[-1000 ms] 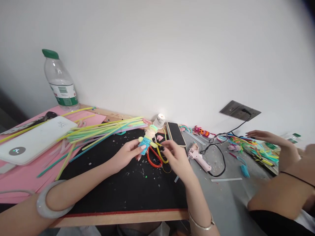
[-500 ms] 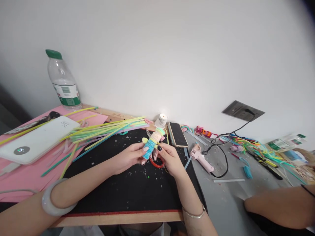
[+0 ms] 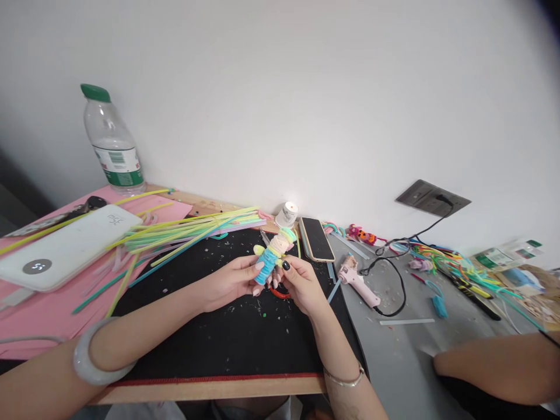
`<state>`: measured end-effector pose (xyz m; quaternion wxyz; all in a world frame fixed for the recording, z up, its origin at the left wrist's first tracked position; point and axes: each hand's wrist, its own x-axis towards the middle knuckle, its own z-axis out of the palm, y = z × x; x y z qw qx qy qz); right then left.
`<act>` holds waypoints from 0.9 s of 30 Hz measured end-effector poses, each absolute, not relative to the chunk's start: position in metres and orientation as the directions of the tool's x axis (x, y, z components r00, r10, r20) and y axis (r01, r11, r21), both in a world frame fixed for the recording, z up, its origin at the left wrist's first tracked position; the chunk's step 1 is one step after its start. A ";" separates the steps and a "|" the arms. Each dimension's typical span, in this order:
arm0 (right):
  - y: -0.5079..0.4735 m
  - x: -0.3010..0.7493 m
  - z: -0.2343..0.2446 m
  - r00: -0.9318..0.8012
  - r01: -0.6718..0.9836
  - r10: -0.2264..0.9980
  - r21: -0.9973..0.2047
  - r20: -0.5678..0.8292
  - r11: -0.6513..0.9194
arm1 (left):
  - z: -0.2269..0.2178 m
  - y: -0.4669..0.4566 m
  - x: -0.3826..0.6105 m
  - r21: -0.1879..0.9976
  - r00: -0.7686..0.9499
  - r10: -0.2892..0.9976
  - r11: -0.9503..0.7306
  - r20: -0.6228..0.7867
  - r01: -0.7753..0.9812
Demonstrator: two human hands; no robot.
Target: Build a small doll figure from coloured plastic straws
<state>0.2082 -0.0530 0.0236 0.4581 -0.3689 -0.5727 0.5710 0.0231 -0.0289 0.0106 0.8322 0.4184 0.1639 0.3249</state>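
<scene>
A small pipe-cleaner doll (image 3: 268, 262) with a blue body, yellow arms, a pale head and a green top is held tilted in front of me. My left hand (image 3: 234, 281) is closed around the lower left of its blue body, thumb on the front. On the other side, my right hand (image 3: 301, 283) pinches the yellow arm between thumb and fingers. Behind the doll and partly hidden by it, red-handled scissors (image 3: 280, 294) lie on the black mat (image 3: 227, 344).
Left of the mat are a bundle of pipe cleaners (image 3: 192, 228), a white power bank (image 3: 70, 245) and a plastic bottle (image 3: 116, 146). A phone (image 3: 315, 239), a paper cup (image 3: 287, 214) and a corded pink glue gun (image 3: 359, 284) lie rightward. Another person's arm (image 3: 499, 367) rests at lower right.
The doll has shifted very slightly to the right, still in both hands. The other person's arm at lower right has moved a little.
</scene>
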 end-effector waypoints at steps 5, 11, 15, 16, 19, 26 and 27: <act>-0.054 0.211 0.029 -0.288 0.168 0.943 -0.961 0.167 0.221 | 0.006 -0.028 0.023 0.866 0.712 0.702 0.374 -0.030 -0.332; -0.055 0.224 0.040 -0.176 0.539 0.961 -0.797 0.212 0.274 | -0.001 -0.025 0.027 0.884 0.565 0.819 0.334 -0.100 -0.327; -0.059 0.278 0.045 0.274 0.738 0.899 -0.674 0.342 0.031 | 0.003 -0.020 0.024 0.860 0.527 0.843 0.346 -0.109 -0.375; -0.061 0.295 0.044 0.368 0.788 0.866 -0.608 0.339 -0.096 | 0.004 -0.019 0.023 0.848 0.527 0.842 0.359 -0.115 -0.389; -0.068 0.337 0.037 0.477 0.856 0.859 -0.319 0.186 -0.406 | 0.006 -0.020 0.022 0.813 0.543 0.829 0.407 -0.137 -0.417; -0.070 0.349 0.028 0.695 0.714 0.719 -0.094 -0.029 -0.694 | 0.009 -0.023 0.024 0.787 0.579 0.802 0.450 -0.147 -0.422; -0.069 0.348 0.029 0.700 0.706 0.713 -0.107 -0.048 -0.700 | 0.009 -0.023 0.025 0.789 0.573 0.806 0.446 -0.148 -0.422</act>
